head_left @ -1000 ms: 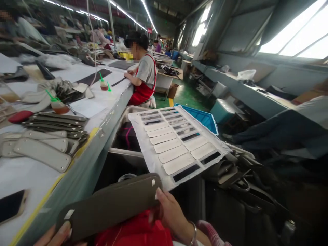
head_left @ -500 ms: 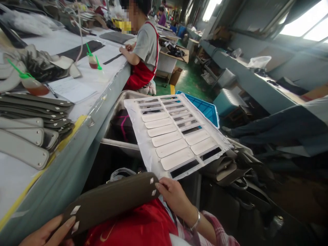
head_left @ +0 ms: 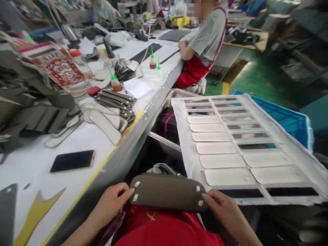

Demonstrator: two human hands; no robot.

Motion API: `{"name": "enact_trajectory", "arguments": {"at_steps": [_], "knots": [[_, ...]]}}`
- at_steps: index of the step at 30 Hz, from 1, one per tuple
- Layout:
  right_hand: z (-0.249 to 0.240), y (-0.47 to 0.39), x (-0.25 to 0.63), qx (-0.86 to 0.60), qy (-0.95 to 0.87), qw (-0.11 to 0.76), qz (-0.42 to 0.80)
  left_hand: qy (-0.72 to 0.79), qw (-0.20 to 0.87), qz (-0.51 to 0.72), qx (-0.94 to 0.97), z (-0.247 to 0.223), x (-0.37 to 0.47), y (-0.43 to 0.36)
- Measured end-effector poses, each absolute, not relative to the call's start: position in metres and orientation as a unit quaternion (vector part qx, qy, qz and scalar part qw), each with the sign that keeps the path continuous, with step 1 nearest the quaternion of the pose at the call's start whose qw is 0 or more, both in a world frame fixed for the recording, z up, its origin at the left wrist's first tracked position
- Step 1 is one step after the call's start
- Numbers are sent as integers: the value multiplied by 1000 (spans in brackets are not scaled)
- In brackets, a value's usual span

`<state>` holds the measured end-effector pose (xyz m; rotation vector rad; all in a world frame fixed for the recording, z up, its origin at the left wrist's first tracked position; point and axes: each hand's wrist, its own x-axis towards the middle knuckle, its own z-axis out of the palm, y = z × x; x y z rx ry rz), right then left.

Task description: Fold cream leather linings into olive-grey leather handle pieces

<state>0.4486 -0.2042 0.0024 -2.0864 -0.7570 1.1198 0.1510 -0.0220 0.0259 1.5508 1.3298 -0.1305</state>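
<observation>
Left hand: bench edge close alongside; bare top between phone and yellow piece gives passage. Farther up, pale pieces and dark strips crowd the edge. Right hand: slotted white sheet obstructs forward. Bench–sheet gap narrow, bin rim across it.

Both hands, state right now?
Left hand: closed, holding the dark olive panel by its left end.
Right hand: closed, holding the panel's right end.
</observation>
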Motion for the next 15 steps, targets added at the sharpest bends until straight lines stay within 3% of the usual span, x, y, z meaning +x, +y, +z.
{"name": "enact_trajectory", "arguments": {"at_steps": [15], "knots": [[2,-198,448,-769,-242,296,512,523,493,20,695,27,149,-14]]}}
